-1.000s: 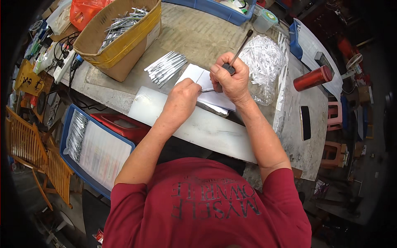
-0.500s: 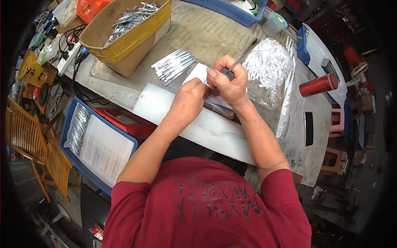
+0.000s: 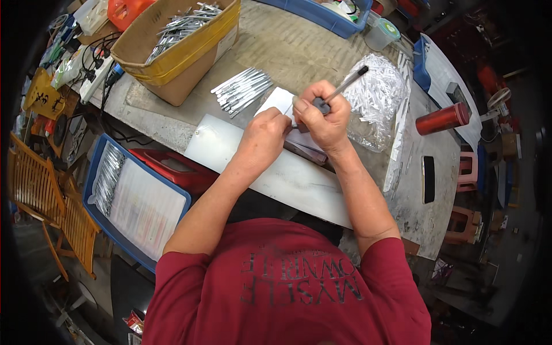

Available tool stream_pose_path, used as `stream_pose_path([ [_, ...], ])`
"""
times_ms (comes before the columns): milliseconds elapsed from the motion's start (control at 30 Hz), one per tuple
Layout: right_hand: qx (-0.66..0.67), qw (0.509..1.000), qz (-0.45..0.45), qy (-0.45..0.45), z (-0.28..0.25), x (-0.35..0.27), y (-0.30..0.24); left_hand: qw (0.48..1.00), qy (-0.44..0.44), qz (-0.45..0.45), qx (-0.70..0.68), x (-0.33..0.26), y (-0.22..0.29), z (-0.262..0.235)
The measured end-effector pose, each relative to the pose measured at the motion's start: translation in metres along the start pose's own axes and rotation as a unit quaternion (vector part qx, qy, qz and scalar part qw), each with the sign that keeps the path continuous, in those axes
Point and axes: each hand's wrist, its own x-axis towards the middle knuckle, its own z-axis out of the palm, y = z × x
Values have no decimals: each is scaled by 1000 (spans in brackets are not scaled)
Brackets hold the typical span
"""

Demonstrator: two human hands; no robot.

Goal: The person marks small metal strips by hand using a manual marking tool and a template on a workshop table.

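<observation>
A slim rod-like tool with a dark grip (image 3: 344,87) stands tilted in the right hand (image 3: 323,117), whose fingers are curled tight around the grip, the thin shaft slanting up and away from the fist. The left hand (image 3: 263,135) is closed in a loose fist just beside it, knuckles up, pressing on the edge of a white sheet (image 3: 278,101); what it pinches, if anything, cannot be seen. Both hands work over a pale flat board (image 3: 276,172) that lies along the near edge of a worn grey worktable (image 3: 287,46).

Taking that board as the landmark: just beyond it and left of the hands lies a loose bundle of silvery metal strips (image 3: 242,90). Farther beyond, to the left, sits a cardboard box (image 3: 172,52) filled with more such strips. To the right of the board is a clear plastic bag of small white pieces (image 3: 376,100), then a red cylindrical can (image 3: 443,119) lying on its side and a flat black slab (image 3: 428,179). Below the board's left end, off the table, stands a blue tray (image 3: 98,167) holding strips and a white sheet, with a wooden folding chair (image 3: 49,207) left of that.
</observation>
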Motion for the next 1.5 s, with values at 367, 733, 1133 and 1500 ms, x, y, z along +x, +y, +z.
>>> stream_pose_path([
  [367,166,975,-115,96,-31,19,-67,999,5,17,34,-2,0,-3],
  [733,164,977,-106,86,-37,23,-68,1000,0,13,27,-2,-1,-4],
  [1133,81,988,82,100,-37,-1,0,999,-12,6,31,1,2,-4],
  [1500,116,985,-40,123,-38,10,-37,999,-6,10,42,-2,2,-6],
])
